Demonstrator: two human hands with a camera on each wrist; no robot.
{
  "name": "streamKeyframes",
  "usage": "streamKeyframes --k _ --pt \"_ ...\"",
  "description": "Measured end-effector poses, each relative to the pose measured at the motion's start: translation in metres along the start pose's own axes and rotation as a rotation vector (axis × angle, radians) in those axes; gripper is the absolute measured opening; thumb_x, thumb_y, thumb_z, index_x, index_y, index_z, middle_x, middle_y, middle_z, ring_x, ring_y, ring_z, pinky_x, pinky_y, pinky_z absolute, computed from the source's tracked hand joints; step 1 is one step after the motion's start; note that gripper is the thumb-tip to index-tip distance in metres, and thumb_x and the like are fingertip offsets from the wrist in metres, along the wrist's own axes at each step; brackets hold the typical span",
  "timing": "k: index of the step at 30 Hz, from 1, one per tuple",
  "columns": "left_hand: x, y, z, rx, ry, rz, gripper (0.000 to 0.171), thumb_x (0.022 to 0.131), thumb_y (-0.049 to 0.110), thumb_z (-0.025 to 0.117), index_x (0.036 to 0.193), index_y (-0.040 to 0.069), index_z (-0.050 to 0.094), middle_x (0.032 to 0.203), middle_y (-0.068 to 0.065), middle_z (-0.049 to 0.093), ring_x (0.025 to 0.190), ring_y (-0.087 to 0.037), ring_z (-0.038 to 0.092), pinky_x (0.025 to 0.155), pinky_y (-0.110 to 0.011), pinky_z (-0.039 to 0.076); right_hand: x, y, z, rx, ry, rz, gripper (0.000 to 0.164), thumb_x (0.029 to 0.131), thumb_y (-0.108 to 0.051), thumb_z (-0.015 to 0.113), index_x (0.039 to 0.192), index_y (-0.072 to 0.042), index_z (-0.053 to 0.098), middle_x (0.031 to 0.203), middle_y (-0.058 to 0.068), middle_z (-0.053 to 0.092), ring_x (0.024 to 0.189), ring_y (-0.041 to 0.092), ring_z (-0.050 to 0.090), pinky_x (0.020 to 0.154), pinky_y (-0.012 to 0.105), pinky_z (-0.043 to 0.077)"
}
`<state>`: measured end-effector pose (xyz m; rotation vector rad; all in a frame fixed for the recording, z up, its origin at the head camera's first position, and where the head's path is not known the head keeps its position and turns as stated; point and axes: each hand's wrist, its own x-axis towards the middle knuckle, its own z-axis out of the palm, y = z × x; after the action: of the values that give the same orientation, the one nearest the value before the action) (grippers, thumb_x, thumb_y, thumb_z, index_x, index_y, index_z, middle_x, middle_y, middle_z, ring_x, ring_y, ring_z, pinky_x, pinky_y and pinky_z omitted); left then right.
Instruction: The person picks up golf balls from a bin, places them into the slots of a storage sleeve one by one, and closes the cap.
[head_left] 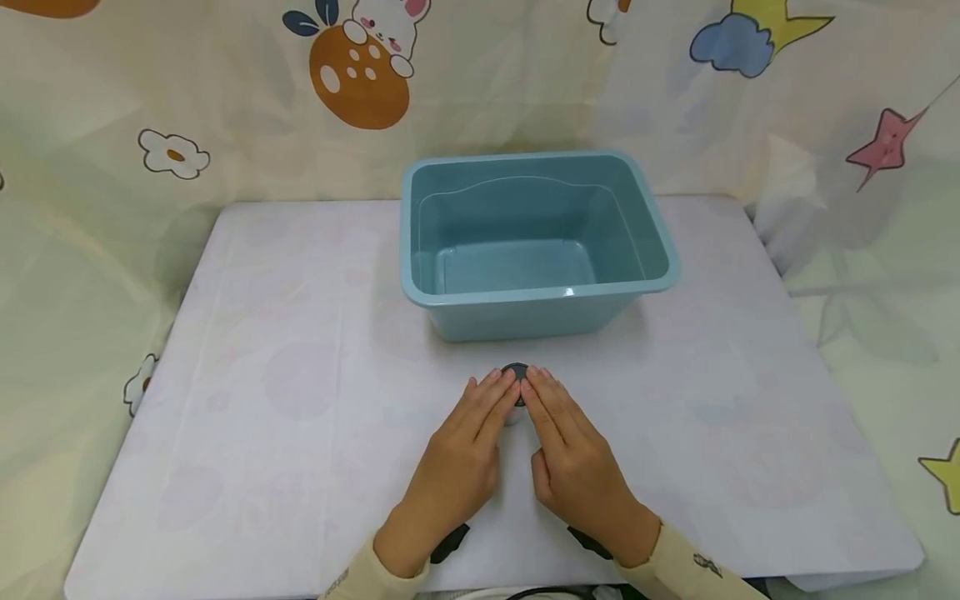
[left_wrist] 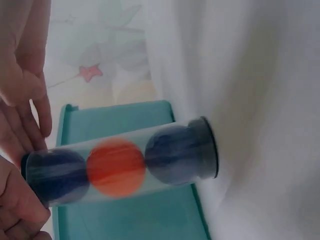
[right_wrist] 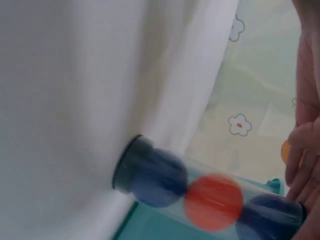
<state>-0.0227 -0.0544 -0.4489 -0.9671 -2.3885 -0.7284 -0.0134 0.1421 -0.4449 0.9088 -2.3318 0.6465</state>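
Note:
A clear tube (left_wrist: 116,167) with black end caps stands on the white-covered table, slightly tilted in the wrist views. Inside it sit two dark blue balls (left_wrist: 172,154) and an orange-red ball (right_wrist: 213,202) between them. From above, only its dark top cap (head_left: 516,367) and a sliver of its side show. My left hand (head_left: 461,458) touches the cap from the left with nearly straight fingers. My right hand (head_left: 577,458) does the same from the right, and the fingertips of both hands almost meet over the cap. Neither hand wraps round the tube's body.
A teal plastic bin (head_left: 517,312) with nothing in it stands just beyond the tube, at the back of the table (head_left: 262,467). Behind it hangs a cream curtain (head_left: 247,92) with cartoon prints. A dark cable (head_left: 551,592) shows at the front edge.

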Motion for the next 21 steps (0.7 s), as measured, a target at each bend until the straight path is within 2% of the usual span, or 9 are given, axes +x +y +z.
streamKeyframes --k 3,8,12,17,21 --pt "0.0 0.0 0.0 0.033 -0.014 0.009 0.049 0.108 -0.002 0.029 0.146 -0.009 0.058 0.154 -0.021 0.058 0.146 -0.033 0.055 0.125 -0.044 0.039 -0.001 -0.003 0.005 0.006 0.028 0.018 0.062 0.085 0.011 0.036 0.145 0.021 0.053 0.151 0.035 0.055 0.145 0.044 0.053 0.129 0.036 0.031" --pt "0.001 -0.002 -0.002 0.05 -0.024 0.006 0.051 0.094 -0.014 0.051 0.144 -0.007 0.06 0.152 -0.019 0.06 0.146 -0.033 0.055 0.127 -0.044 0.037 -0.003 -0.008 0.016 0.024 0.064 0.055 0.071 0.076 0.015 0.038 0.145 0.021 0.051 0.15 0.036 0.054 0.145 0.045 0.052 0.129 0.035 0.031" --pt "-0.001 -0.006 -0.002 0.047 -0.017 0.009 0.059 0.086 -0.016 0.061 0.144 -0.006 0.06 0.152 -0.019 0.061 0.145 -0.033 0.056 0.127 -0.044 0.037 -0.001 -0.011 0.022 0.019 0.085 0.066 0.071 0.076 0.014 0.037 0.144 0.021 0.052 0.149 0.036 0.056 0.141 0.047 0.055 0.129 0.035 0.031" --pt "-0.007 -0.01 -0.001 -0.07 0.012 -0.04 0.062 0.086 -0.015 0.058 0.148 -0.009 0.057 0.156 -0.02 0.058 0.147 -0.036 0.053 0.128 -0.042 0.035 0.005 -0.008 0.022 0.112 0.106 0.092 0.065 0.08 0.015 0.043 0.144 0.017 0.057 0.147 0.031 0.06 0.138 0.043 0.058 0.127 0.033 0.035" --pt "-0.011 -0.011 -0.004 -0.178 0.046 -0.112 0.065 0.088 -0.011 0.06 0.152 -0.01 0.054 0.16 -0.023 0.053 0.15 -0.038 0.049 0.13 -0.043 0.028 0.006 -0.003 0.019 0.24 0.084 0.154 0.067 0.082 0.017 0.053 0.149 0.011 0.056 0.154 0.027 0.056 0.147 0.041 0.05 0.13 0.032 0.029"
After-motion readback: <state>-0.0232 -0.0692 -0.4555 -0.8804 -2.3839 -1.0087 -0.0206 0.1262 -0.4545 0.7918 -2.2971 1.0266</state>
